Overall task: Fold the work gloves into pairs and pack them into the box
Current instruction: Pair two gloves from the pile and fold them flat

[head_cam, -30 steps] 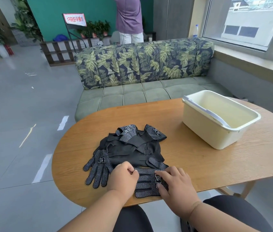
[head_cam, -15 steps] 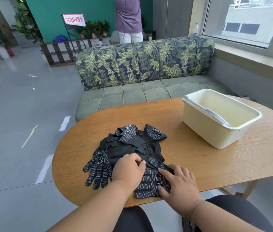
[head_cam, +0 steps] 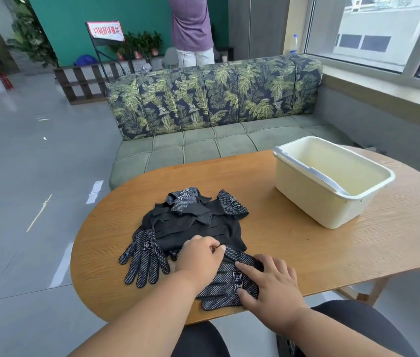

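A heap of black work gloves (head_cam: 193, 220) with white grip dots lies on the oval wooden table (head_cam: 319, 243). One glove (head_cam: 144, 258) lies flat at the heap's left, fingers toward me. Nearest me lies another dotted glove (head_cam: 226, 284). My left hand (head_cam: 199, 261) has its fingers curled, pinching black glove fabric at the near edge of the heap. My right hand (head_cam: 272, 284) rests flat on the near glove, fingers spread, pressing it to the table. The cream plastic box (head_cam: 304, 191) stands at the far right of the table, nothing visible inside.
A green sofa (head_cam: 211, 140) with a leaf-print back stands just beyond the table. A person (head_cam: 192, 27) stands behind it. A window ledge (head_cam: 384, 83) runs along the right. Grey floor lies to the left. My dark-clad knees are under the table's near edge.
My left hand has moved forward from the near glove onto the heap's edge and closed on fabric there. My right hand has stayed on the near glove, shifting slightly.
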Motion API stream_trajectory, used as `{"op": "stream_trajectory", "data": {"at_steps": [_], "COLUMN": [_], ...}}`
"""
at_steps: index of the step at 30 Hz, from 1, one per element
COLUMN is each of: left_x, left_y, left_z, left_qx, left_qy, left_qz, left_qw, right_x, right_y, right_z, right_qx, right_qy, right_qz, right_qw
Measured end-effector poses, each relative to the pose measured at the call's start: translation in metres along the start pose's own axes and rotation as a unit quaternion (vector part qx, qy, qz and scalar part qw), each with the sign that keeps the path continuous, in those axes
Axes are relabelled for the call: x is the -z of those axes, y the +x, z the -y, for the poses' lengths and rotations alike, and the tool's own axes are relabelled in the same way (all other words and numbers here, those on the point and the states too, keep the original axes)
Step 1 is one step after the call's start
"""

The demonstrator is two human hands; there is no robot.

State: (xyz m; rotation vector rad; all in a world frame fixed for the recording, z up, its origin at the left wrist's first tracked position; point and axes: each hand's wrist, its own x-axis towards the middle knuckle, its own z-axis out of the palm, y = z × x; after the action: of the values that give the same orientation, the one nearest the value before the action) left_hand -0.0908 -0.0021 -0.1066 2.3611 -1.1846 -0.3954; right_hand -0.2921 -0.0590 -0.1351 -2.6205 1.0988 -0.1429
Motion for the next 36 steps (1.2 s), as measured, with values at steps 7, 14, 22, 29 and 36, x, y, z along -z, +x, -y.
{"op": "stream_trajectory", "data": {"at_steps": [7, 14, 22, 29, 36], "left_x": [0.0, -0.006, -0.008, -0.003, -0.004], "left_y": [-0.004, -0.009, -0.007, -0.002, -0.001], "left_z": [-0.014, -0.003, -0.011, -0.018, -0.023], "left_qx": [0.014, -0.001, -0.048, -0.013, 0.078], "left_qy": [-0.028, 0.007, 0.156, 0.07, -0.188], "left_qz": [-0.03, -0.041, -0.033, -0.001, 0.022], "left_qw": [0.999, 0.999, 0.986, 0.997, 0.979], "right_x": [0.002, 0.002, 0.004, 0.004, -0.001], "right_y": [-0.001, 0.001, 0.0, 0.001, 0.004], "right_z": [-0.001, -0.001, -0.001, -0.005, -0.009], "right_qx": [0.002, -0.008, -0.016, -0.022, -0.054], "right_qy": [-0.003, -0.002, -0.005, 0.0, 0.038], "right_qz": [0.005, -0.002, -0.001, 0.01, -0.014], "right_qw": [1.0, 1.0, 1.0, 1.0, 0.998]}}
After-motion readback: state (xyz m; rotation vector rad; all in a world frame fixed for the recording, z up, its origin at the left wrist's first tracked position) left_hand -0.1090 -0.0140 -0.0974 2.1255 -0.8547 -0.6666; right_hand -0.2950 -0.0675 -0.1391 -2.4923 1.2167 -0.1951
